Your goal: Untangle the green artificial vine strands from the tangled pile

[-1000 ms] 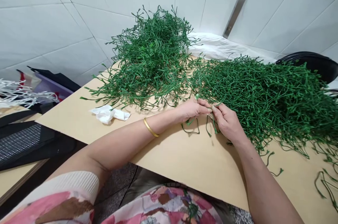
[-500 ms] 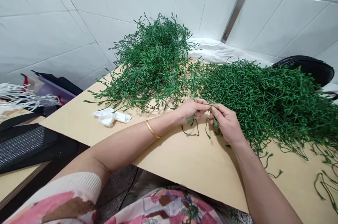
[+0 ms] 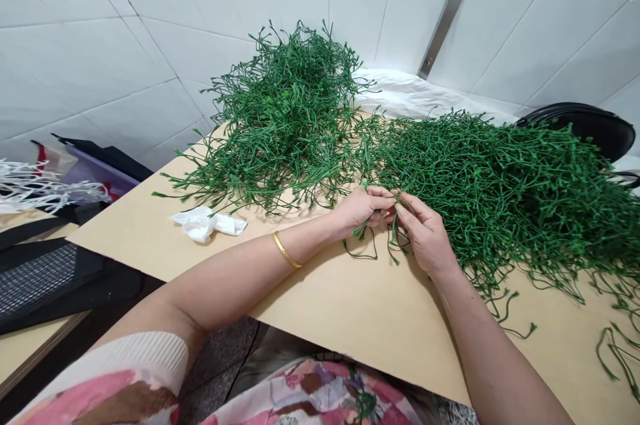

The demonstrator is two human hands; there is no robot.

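Left hand: your left hand (image 3: 359, 209) rests on the worktop (image 3: 350, 305), its fingers (image 3: 381, 194) curled and pinched together on a thin green sprig (image 3: 373, 223).
Right hand: your right hand (image 3: 425, 235) meets the left fingertip to fingertip; its fingers (image 3: 406, 206) are pressed together on the same sprig, beside the left fingertips.
Sprig: it lies between your two hands, at the near edge of the right-hand heap (image 3: 500, 185); its loose ends hang down to the worktop.
Heaps: the left-hand heap (image 3: 287, 118) stands apart toward the tiled wall (image 3: 125, 31); the two heaps touch at their inner edges.
Wrist: a gold bangle (image 3: 286, 250) circles your left forearm.
Nearby: a crumpled white tissue (image 3: 206, 223) lies near the left heap; loose sprigs (image 3: 615, 351) lie on the worktop at the right.
Hidden: the exact grip point is covered by your fingertips; the dark round object (image 3: 585, 125) behind the right heap is cut off and hard to identify.
Writing: none can be read.
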